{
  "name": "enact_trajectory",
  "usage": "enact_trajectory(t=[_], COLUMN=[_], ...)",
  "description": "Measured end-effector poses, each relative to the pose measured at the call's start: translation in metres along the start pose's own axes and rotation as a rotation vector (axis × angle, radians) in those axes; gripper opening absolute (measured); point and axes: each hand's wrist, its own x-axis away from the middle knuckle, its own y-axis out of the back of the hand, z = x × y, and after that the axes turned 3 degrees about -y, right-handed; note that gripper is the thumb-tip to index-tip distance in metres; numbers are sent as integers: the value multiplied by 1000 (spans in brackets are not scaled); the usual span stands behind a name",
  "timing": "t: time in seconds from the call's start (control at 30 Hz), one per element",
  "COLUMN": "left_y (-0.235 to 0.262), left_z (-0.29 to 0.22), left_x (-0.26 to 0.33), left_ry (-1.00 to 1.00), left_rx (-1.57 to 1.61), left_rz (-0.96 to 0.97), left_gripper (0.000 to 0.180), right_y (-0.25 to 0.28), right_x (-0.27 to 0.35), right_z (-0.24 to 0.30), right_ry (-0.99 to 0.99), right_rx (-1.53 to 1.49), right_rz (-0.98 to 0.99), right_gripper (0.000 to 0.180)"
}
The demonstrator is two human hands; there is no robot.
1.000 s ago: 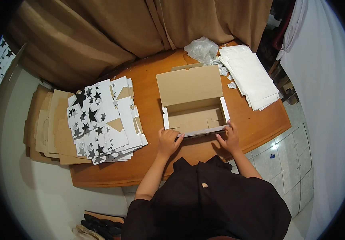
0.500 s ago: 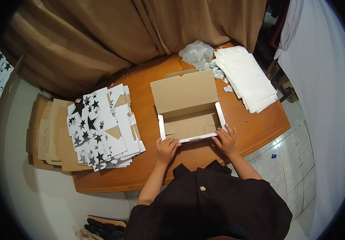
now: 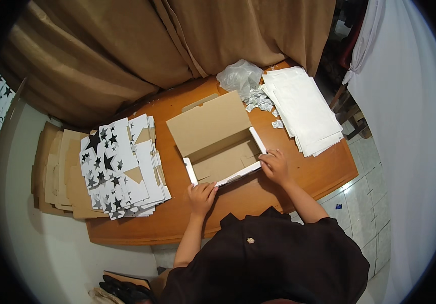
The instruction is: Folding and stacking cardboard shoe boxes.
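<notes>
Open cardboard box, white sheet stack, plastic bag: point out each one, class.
Open cardboard box point(image 3: 212, 128), head view: raised lid's inner face.
White sheet stack point(image 3: 303, 109), head view: middle of the top sheet.
Plastic bag point(image 3: 240, 78), head view: middle of its crumpled body.

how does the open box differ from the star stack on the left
The box stands folded into shape with its lid up; the star stack lies flat in overlapping pieces. The box shows plain brown insides and white rims; the star stack shows white faces with black and grey stars. The left hand and right hand touch the box, neither the star stack. Both rest on the table.
</notes>
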Motion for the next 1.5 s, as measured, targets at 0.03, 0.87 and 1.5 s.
enact_trajectory(t=[0.03, 0.87, 1.5], left_y=[-2, 23, -3], left_z=[-5, -12, -85], left_x=[-3, -37, -105], left_ry=[7, 92, -277], left_rx=[34, 3, 393], left_rz=[-2, -112, -94], left_gripper=[16, 16, 9], right_y=[-2, 39, 69], right_x=[2, 26, 1], right_z=[-5, -112, -80], right_ry=[-15, -654, -698], right_rx=[-18, 482, 374], right_rz=[-98, -267, -236], right_gripper=[17, 16, 18])
